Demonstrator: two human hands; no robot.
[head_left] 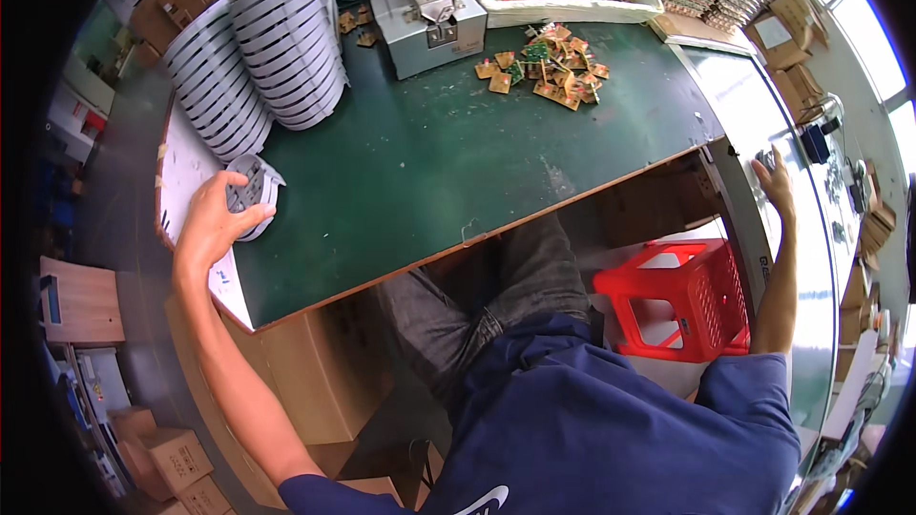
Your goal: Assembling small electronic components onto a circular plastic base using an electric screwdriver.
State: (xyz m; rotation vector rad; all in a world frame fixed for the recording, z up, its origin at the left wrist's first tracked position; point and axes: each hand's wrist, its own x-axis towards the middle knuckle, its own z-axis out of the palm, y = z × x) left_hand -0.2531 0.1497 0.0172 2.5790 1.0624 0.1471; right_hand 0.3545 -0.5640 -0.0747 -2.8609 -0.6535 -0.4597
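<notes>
At the table's left edge, my left hand (212, 219) is curled round a small grey plastic housing (252, 193) with dark slots and a pale curved rim. Thumb and fingers grip it from opposite sides, near the foot of the stacked grey curved plastic trays (289, 43). Far to the right, my right hand (778, 183) reaches over the side bench, its fingers bent around a small greyish thing too little and too hidden to name.
Small tan and green circuit boards (563, 67) lie heaped on the green table (420, 162). Behind them stand a grey metal machine (434, 24) and a white tray (582, 10) with more boards. A red plastic stool (701, 300) is beside my legs, and the side bench (811, 257) runs along the right.
</notes>
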